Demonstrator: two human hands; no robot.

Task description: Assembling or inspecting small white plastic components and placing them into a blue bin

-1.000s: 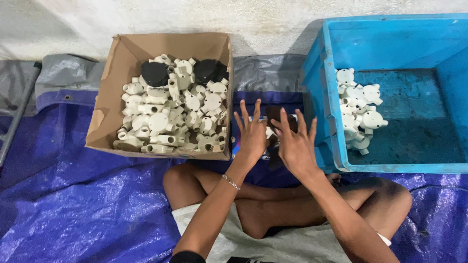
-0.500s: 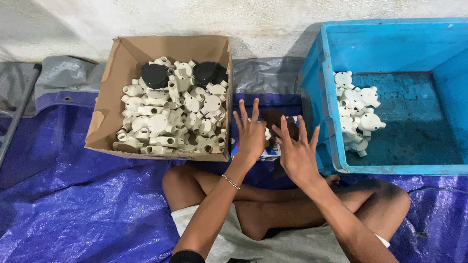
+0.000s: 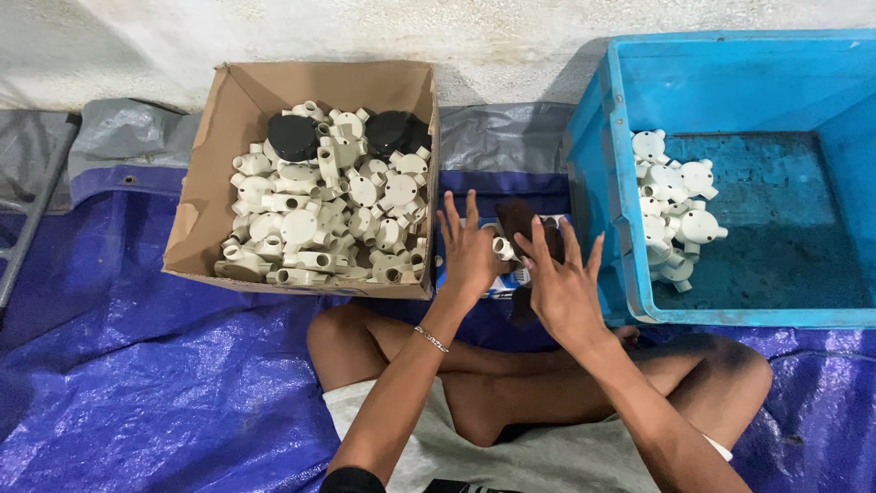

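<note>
Left hand [image 3: 468,248] fingers [image 3: 449,212] splayed, cream conduit junction box [image 3: 503,247] against palm side, partly hidden. Right hand [image 3: 561,283] fingers spread, dark round lid [image 3: 516,217] just beyond fingertips; grip unclear. Cardboard box [image 3: 212,183] of fittings left, blue crate [image 3: 630,274] right, blue tarp [image 3: 137,383] beneath.

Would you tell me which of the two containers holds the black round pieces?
The cardboard box on the left holds them: two black round pieces lie at its far end among the cream fittings. The blue plastic bin on the right holds only cream ones.
</note>
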